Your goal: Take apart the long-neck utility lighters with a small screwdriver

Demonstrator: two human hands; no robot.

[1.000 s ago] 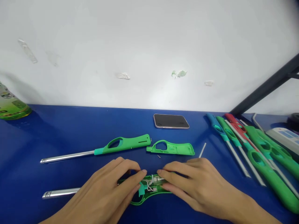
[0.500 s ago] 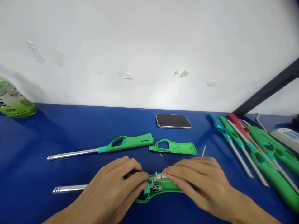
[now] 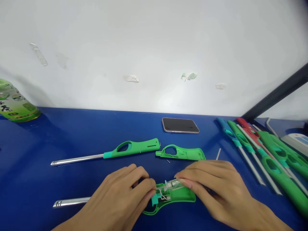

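An opened green gas lighter point(image 3: 178, 195) lies in front of me, its inner side up, with white wires and a teal trigger point(image 3: 155, 199) showing. Its metal barrel point(image 3: 71, 202) sticks out to the left, past my wrist. My left hand point(image 3: 130, 189) is closed over the front of this lighter, thumb and forefinger pinched; exactly which part they press is hidden. Between the fingertips of my right hand point(image 3: 211, 187) is a clear fuel tank point(image 3: 174, 184), tilted slightly above the handle shell. The tank's right end is covered by those fingers.
Behind my hands lie a closed green lighter point(image 3: 134, 147), a loose green half-shell point(image 3: 185, 153), a small screw point(image 3: 168, 161) and a thin white stick point(image 3: 218, 154). Farther back is a phone point(image 3: 180, 125). Several lighters point(image 3: 274, 160) are piled at right; a bottle point(image 3: 18, 102) stands at left.
My right hand has shifted right with the clear tank, which now sits higher and more tilted. More of the shell's right end shows. My left hand keeps its pinch; the view has shifted slightly.
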